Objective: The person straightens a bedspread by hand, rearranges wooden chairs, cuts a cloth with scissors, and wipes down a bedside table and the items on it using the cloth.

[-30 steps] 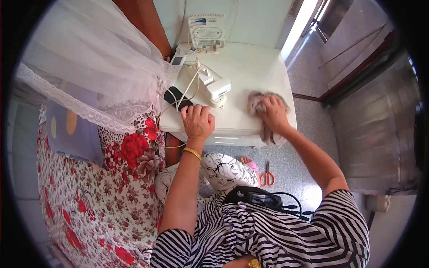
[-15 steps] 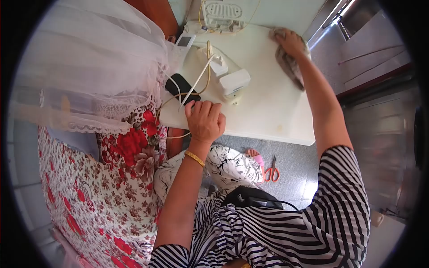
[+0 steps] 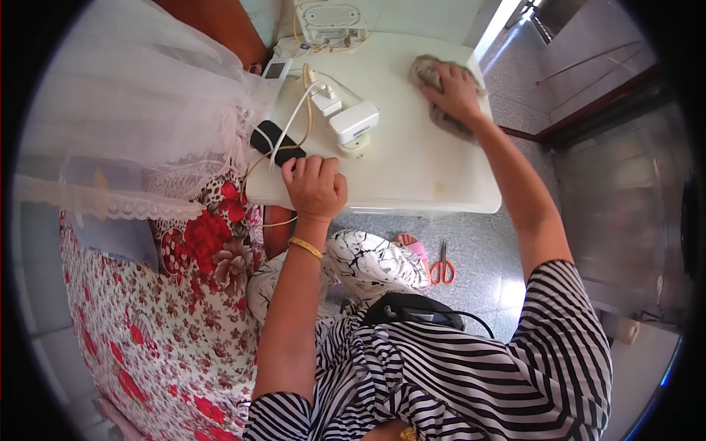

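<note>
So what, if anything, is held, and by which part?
A cloth, under the right hand, held by its bunched far part. The left hand rests at the edge of the tabletop; its grip cannot be told.

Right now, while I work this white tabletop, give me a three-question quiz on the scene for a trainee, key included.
1. What is under the right hand?
A) a boxy white plastic adapter
B) a crumpled grey-brown cloth
C) a gold-coloured bracelet

2. True or false: the orange-handled metal scissors lie on the speckled grey floor.

3. Where is the left hand?

Key:
1. B
2. True
3. At the near edge of the smooth white tabletop, close to the flat black rectangular object.
</note>
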